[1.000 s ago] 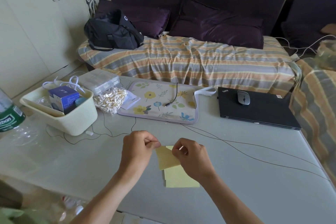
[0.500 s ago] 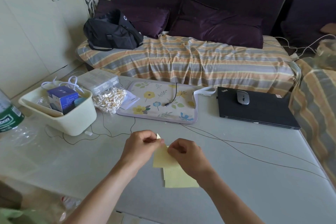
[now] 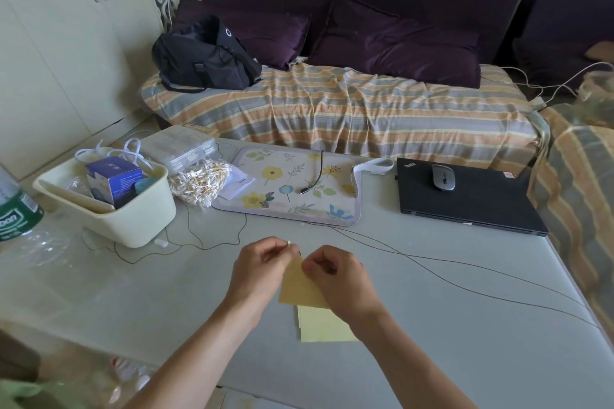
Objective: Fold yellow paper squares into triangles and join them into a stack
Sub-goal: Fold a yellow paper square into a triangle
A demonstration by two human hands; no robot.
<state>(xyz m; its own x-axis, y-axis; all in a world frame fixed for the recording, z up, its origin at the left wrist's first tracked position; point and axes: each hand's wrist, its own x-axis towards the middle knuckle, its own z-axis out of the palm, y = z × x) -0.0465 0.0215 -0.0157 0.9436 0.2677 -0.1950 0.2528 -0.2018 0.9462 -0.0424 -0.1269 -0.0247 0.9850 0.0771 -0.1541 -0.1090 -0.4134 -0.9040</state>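
I see a folded yellow paper sheet (image 3: 300, 289) held up just above the pale grey tabletop (image 3: 465, 325), between both hands. The left hand (image 3: 257, 271) pinches its top corner with curled fingertips; a sliver of paper pokes out above them. The right hand (image 3: 337, 279) grips the sheet's right edge, fingers curled over it. Directly below, 1 small pile of flat yellow paper squares (image 3: 327, 325) lies on the table, partly covered by the held sheet and the right wrist. Thin dark cables (image 3: 465, 276) cross the table beyond the hands. Farther back I see a floral mat (image 3: 289, 189), a cream plastic tub (image 3: 133, 219) to its left, a bag of cotton swabs (image 3: 199, 181) between them, and a closed black laptop (image 3: 471, 202) carrying a grey mouse (image 3: 443, 177) on the right.
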